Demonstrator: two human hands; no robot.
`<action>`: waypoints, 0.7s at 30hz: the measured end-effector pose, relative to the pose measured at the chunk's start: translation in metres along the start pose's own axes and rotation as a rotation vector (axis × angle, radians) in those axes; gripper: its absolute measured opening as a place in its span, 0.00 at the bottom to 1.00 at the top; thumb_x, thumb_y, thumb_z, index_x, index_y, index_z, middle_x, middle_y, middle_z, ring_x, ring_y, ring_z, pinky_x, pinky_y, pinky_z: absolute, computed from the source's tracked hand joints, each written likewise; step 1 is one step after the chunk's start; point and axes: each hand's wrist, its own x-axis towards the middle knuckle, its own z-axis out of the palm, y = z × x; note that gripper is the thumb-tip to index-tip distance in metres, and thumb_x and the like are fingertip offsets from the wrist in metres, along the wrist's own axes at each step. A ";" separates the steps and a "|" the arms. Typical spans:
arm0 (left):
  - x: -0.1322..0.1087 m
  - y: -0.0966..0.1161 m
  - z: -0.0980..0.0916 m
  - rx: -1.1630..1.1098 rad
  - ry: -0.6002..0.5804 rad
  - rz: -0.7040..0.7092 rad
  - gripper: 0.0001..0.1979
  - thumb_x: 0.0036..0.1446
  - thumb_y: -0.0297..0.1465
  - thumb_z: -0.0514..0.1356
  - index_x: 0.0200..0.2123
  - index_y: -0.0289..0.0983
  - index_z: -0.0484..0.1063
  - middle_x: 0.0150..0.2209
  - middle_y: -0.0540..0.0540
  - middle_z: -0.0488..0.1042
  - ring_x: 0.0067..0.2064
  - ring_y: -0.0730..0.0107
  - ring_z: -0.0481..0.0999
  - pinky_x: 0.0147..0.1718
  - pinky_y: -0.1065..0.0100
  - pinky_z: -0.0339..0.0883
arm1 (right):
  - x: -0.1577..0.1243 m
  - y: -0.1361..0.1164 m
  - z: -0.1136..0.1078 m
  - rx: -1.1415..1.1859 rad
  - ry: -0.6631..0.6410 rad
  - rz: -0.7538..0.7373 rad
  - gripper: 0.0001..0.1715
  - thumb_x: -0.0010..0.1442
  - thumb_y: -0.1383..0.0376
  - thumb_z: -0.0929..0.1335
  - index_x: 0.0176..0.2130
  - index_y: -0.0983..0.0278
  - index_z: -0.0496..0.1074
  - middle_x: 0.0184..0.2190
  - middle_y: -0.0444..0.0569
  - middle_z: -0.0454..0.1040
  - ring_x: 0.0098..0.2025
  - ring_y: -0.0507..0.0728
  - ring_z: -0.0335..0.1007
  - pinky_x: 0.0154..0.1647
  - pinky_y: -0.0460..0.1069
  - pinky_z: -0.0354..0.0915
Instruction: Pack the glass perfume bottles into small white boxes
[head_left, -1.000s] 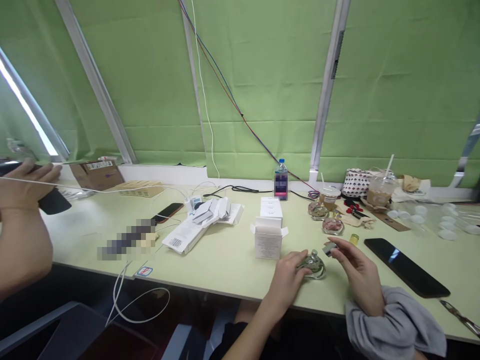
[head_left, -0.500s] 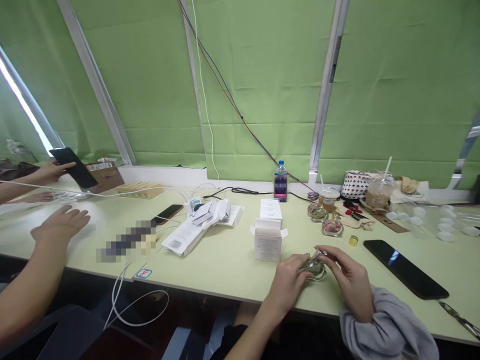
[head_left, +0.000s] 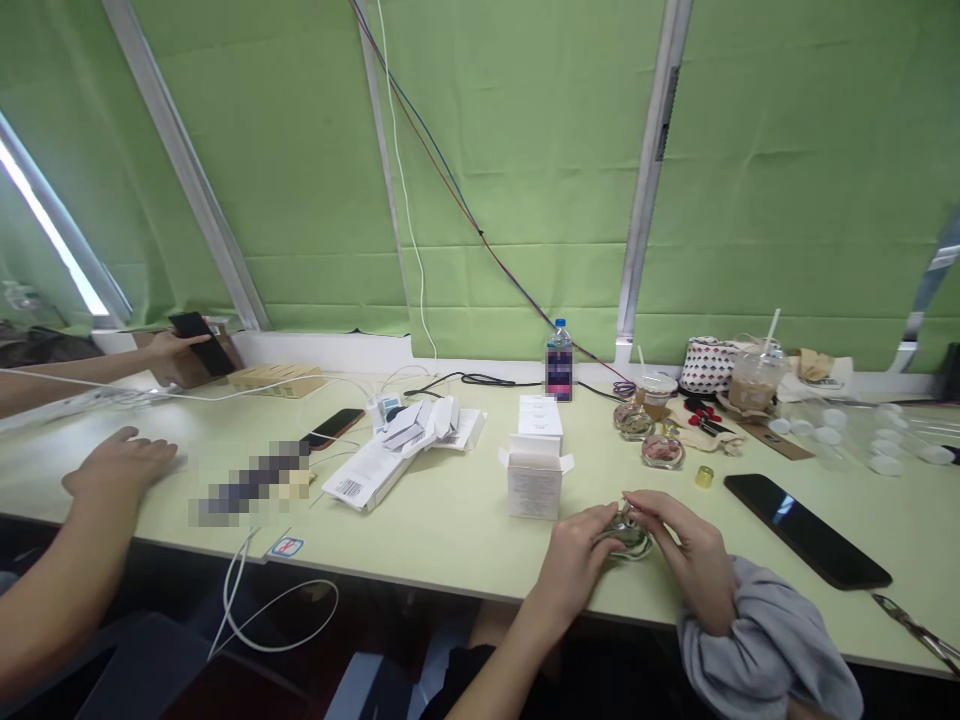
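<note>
- Left edge of the frame: a co-worker's hand (head_left: 120, 465) lies flat on the table (head_left: 450, 520), fingers spread.
- Centre: a white box (head_left: 534, 480) stands with its flaps open, and its inside cannot be seen.
- Lower centre: the left hand (head_left: 577, 550) curls its fingers around the side of a glass bottle (head_left: 626, 538), gripping it. The bottle rests on the table near the front edge, outside the box.
- Just right of it: the right hand (head_left: 694, 555) pinches the bottle's top with closed fingertips. Whether that top is fully seated cannot be told.
- Further right: a gold cap (head_left: 703, 477) and a black phone (head_left: 806, 530) lie apart, untouched.
</note>
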 end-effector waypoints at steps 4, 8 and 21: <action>0.000 0.001 -0.001 -0.021 -0.006 -0.025 0.22 0.56 0.24 0.60 0.54 0.42 0.70 0.52 0.46 0.75 0.53 0.63 0.74 0.55 0.60 0.66 | 0.002 -0.004 0.001 0.009 0.002 -0.001 0.12 0.64 0.60 0.64 0.40 0.61 0.74 0.37 0.49 0.78 0.39 0.57 0.76 0.41 0.50 0.73; 0.000 0.002 -0.001 -0.020 -0.008 -0.043 0.22 0.56 0.24 0.59 0.54 0.42 0.70 0.52 0.46 0.75 0.53 0.63 0.74 0.54 0.59 0.67 | 0.001 -0.005 0.002 0.016 -0.015 0.011 0.12 0.64 0.60 0.64 0.41 0.61 0.74 0.37 0.50 0.77 0.39 0.58 0.75 0.41 0.51 0.73; 0.001 0.007 -0.002 -0.018 -0.018 -0.034 0.21 0.56 0.24 0.59 0.54 0.41 0.69 0.52 0.46 0.75 0.52 0.64 0.74 0.55 0.61 0.66 | -0.006 0.005 0.011 0.015 -0.009 -0.003 0.11 0.65 0.63 0.62 0.45 0.61 0.71 0.40 0.50 0.74 0.43 0.57 0.72 0.43 0.50 0.70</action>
